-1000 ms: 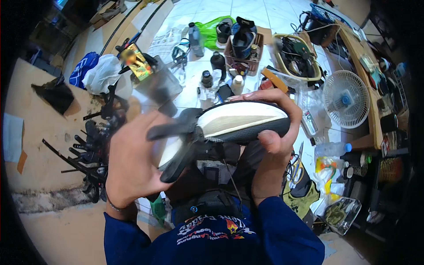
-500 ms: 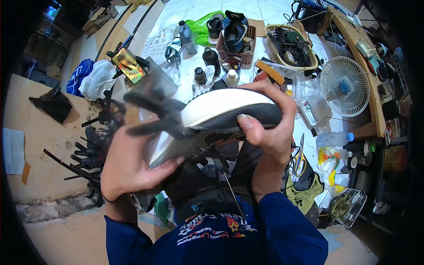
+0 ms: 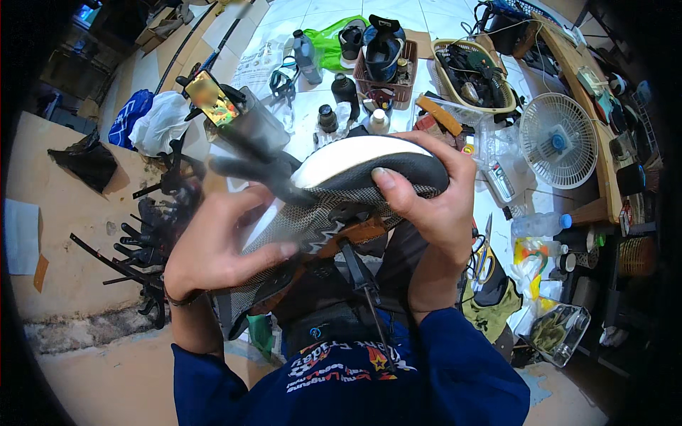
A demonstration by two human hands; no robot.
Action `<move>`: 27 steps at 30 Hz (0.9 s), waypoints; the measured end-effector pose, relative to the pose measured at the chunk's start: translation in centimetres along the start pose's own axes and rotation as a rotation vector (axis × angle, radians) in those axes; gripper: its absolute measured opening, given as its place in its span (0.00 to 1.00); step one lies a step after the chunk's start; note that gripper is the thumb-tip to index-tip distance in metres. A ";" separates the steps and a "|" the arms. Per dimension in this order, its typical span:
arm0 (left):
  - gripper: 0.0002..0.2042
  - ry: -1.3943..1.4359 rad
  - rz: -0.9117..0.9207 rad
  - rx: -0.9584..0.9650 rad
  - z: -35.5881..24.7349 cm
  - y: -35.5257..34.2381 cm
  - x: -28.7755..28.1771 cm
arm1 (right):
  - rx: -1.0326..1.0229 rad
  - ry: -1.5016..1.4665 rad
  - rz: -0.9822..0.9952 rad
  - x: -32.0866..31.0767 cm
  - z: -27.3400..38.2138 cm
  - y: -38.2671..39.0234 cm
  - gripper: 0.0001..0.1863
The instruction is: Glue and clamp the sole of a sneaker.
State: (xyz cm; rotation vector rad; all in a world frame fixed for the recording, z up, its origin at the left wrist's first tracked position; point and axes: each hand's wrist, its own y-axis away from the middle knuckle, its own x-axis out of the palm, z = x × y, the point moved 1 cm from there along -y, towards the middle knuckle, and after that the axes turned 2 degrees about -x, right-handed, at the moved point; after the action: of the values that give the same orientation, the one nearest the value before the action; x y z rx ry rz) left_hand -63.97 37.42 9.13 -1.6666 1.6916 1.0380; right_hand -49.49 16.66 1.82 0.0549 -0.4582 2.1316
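Note:
Both my hands hold a shoe (image 3: 312, 220) with a grey mesh upper, a thick white midsole and a black toe. My right hand (image 3: 433, 195) grips the toe end, thumb on the black part and fingers behind the sole. At the heel end, my left hand (image 3: 220, 245) is closed round the shoe, its thumb on the mesh. A black clamp (image 3: 273, 174), partly blurred, presses against the white sole between my hands. From the shoe's opening, where something brown shows, a second black clamp (image 3: 355, 266) hangs with its metal bar toward my lap.
Several black bar clamps (image 3: 145, 241) stand at the left. Ahead are a phone (image 3: 211, 98) on a holder, dark bottles (image 3: 344, 92), a brown basket (image 3: 406, 96) and a yellow basket (image 3: 508, 106). On the right are a white fan (image 3: 558, 140) and scissors (image 3: 484, 259).
The shoe has tilted in my hands, so more of its mesh side and brown inside now show. The clamp at the sole has shifted slightly, and my left fingers have moved a little.

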 end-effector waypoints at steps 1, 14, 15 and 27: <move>0.25 0.099 -0.024 0.037 0.5 -0.1 0.4 | 0.053 0.010 0.004 0.0 0.2 0.0 0.22; 0.46 0.563 0.188 0.264 3.2 1.0 1.5 | -0.152 -0.040 -0.228 -4.4 -3.5 -1.2 0.28; 0.47 0.619 0.189 0.291 3.7 1.5 2.1 | -0.174 -0.082 -0.239 -4.8 -4.2 -1.7 0.29; 0.45 0.784 -0.235 0.133 1.0 4.9 6.9 | -0.235 -0.051 -0.279 -5.3 -6.0 -1.6 0.41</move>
State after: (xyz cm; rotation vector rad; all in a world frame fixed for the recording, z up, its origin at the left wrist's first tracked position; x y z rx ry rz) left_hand -69.53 33.98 3.63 -2.2781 1.8773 0.1351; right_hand -44.36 15.36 -4.44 0.0373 -0.6875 1.7959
